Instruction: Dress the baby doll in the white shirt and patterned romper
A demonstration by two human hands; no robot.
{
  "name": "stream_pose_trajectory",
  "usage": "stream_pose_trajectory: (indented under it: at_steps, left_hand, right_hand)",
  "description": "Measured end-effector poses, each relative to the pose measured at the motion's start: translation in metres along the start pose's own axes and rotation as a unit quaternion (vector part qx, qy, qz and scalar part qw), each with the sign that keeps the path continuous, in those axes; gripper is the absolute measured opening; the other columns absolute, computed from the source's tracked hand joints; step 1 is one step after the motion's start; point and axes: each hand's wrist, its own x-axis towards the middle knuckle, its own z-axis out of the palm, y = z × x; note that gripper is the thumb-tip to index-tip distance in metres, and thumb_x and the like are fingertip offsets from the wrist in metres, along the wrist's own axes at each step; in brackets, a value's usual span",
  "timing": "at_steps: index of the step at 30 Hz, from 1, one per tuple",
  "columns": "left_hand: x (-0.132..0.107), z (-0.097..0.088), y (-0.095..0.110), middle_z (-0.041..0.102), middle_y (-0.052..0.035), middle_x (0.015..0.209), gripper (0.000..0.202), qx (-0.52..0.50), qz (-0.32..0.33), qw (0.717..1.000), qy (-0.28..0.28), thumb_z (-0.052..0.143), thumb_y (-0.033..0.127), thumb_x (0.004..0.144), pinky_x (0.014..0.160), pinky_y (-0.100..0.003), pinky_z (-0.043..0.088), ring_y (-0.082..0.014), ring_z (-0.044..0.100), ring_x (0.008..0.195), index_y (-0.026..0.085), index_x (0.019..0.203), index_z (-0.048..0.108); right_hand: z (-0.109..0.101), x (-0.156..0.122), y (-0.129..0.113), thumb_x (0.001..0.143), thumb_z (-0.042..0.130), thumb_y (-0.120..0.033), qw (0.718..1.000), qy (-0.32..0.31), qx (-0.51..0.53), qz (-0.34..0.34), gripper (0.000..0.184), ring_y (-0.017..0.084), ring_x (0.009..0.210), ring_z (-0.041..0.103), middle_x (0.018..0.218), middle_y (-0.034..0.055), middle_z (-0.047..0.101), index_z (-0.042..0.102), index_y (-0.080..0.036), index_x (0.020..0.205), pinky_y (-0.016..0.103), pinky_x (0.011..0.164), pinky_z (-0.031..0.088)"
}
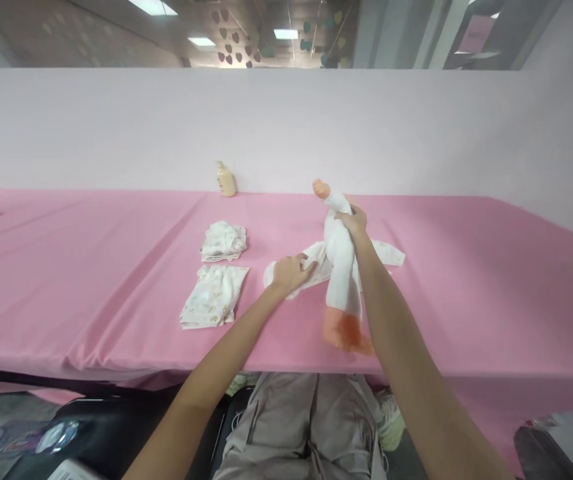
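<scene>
A doll [339,253] in white clothing is held on its side over the pink-covered table. My right hand [355,220] grips it at the upper body, the fingers wrapped round the white cloth. One bare doll hand [321,189] points up and away, while the orange-toned legs [346,330] hang toward the near edge; the head is not visible. Under the doll, a white garment [388,253] lies spread out, partly hidden. My left hand [291,272] rests on its left part, thumb and fingers apart.
Two folded patterned white cloths, the nearer cloth [214,297] and the farther cloth [223,241], lie left of my hands. A pump bottle [226,180] stands against the white wall [286,133]. The pink table cover [116,267] hangs over the front edge, above my lap.
</scene>
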Motion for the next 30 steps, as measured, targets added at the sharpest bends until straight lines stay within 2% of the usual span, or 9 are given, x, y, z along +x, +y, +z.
stream_pose_trajectory:
  at_steps: [5, 7, 10, 14, 17, 20, 25, 27, 30]
  left_hand:
    - [0.003, 0.0, 0.027, 0.065, -0.0057, 0.109, 0.035, -0.266, 0.026, 0.958, 0.105, 0.04, 0.04, 0.088, 0.09, -0.028, 0.044, -0.0175, 0.06, 0.1, 0.019, 0.106, 0.062]
    - [0.013, 0.005, 0.031, 0.062, -0.0074, 0.116, 0.038, -0.378, -0.017, 0.924, 0.064, 0.043, 0.042, 0.088, 0.091, -0.03, 0.045, -0.0183, 0.058, 0.105, 0.018, 0.113, 0.058]
    - [0.019, 0.01, 0.033, 0.059, -0.0117, 0.121, 0.053, -0.512, -0.082, 0.854, -0.04, 0.056, 0.048, 0.08, 0.087, -0.033, 0.049, -0.0226, 0.058, 0.106, 0.016, 0.122, 0.051]
    - [0.014, 0.009, 0.032, 0.058, -0.0149, 0.122, 0.064, -0.627, -0.045, 0.766, -0.133, 0.067, 0.043, 0.074, 0.089, -0.036, 0.05, -0.0251, 0.058, 0.106, 0.015, 0.127, 0.045]
    - [0.012, 0.01, 0.03, 0.057, -0.0129, 0.123, 0.075, -0.641, -0.083, 0.758, -0.085, 0.074, 0.03, 0.067, 0.089, -0.037, 0.05, -0.0249, 0.058, 0.107, 0.02, 0.133, 0.039]
    - [0.014, 0.013, 0.025, 0.06, -0.0119, 0.117, 0.08, -0.656, -0.118, 0.744, -0.051, 0.073, 0.019, 0.063, 0.083, -0.037, 0.052, -0.0236, 0.062, 0.097, 0.021, 0.134, 0.037]
    - [0.021, 0.015, 0.016, 0.066, -0.0111, 0.101, 0.077, -0.68, -0.157, 0.715, -0.043, 0.07, 0.01, 0.058, 0.062, -0.032, 0.054, -0.0174, 0.063, 0.068, 0.019, 0.13, 0.044]
    - [0.022, 0.014, 0.013, 0.066, -0.0099, 0.097, 0.076, -0.685, -0.164, 0.709, -0.035, 0.07, 0.007, 0.057, 0.06, -0.031, 0.054, -0.0163, 0.062, 0.065, 0.019, 0.128, 0.046]
    - [0.023, 0.014, 0.009, 0.067, -0.0086, 0.094, 0.076, -0.698, -0.164, 0.697, -0.027, 0.07, 0.006, 0.055, 0.06, -0.032, 0.054, -0.0158, 0.062, 0.062, 0.02, 0.126, 0.048]
  right_hand:
    - [0.01, -0.022, -0.008, 0.063, 0.066, -0.029, 0.997, -0.007, -0.059, -0.038, 0.055, 0.018, 0.103, 0.055, 0.116, 0.0046, 0.06, 0.057, -0.019, 0.117, 0.03, 0.092, 0.041]
    - [0.018, -0.035, -0.013, 0.066, 0.064, -0.035, 0.993, 0.003, -0.111, -0.033, 0.059, 0.022, 0.112, 0.049, 0.125, 0.0079, 0.054, 0.052, -0.02, 0.121, 0.036, 0.096, 0.037]
    - [0.032, -0.052, -0.022, 0.065, 0.064, -0.047, 0.978, 0.036, -0.2, 0.04, 0.076, 0.033, 0.128, 0.029, 0.143, 0.0163, 0.031, 0.041, -0.02, 0.132, 0.053, 0.1, 0.027]
    - [0.046, -0.061, -0.029, 0.061, 0.062, -0.061, 0.968, -0.016, -0.227, 0.108, 0.093, 0.038, 0.132, 0.02, 0.147, 0.0171, 0.021, 0.028, -0.025, 0.14, 0.064, 0.098, 0.019]
    - [0.044, -0.061, -0.023, 0.061, 0.057, -0.07, 0.969, -0.062, -0.217, 0.101, 0.094, 0.037, 0.133, 0.019, 0.147, 0.0126, 0.025, 0.026, -0.03, 0.141, 0.065, 0.099, 0.015]
    - [0.029, -0.061, -0.001, 0.072, 0.043, -0.071, 0.978, -0.078, -0.183, 0.057, 0.081, 0.032, 0.133, 0.024, 0.146, 0.008, 0.029, 0.028, -0.03, 0.14, 0.057, 0.106, 0.014]
    - [0.003, -0.066, 0.048, 0.091, 0.016, -0.048, 0.984, -0.099, -0.151, 0.01, 0.059, 0.021, 0.138, 0.019, 0.148, 0.0068, 0.028, 0.029, -0.021, 0.141, 0.045, 0.111, 0.008]
    - [0.0, -0.067, 0.06, 0.093, 0.016, -0.044, 0.982, -0.085, -0.167, -0.005, 0.056, 0.021, 0.139, 0.013, 0.15, 0.0074, 0.022, 0.032, -0.021, 0.14, 0.047, 0.111, 0.008]
    - [0.0, -0.067, 0.065, 0.093, 0.019, -0.041, 0.982, -0.043, -0.182, -0.003, 0.054, 0.025, 0.138, 0.017, 0.149, 0.0115, 0.022, 0.037, -0.017, 0.137, 0.045, 0.11, 0.016]
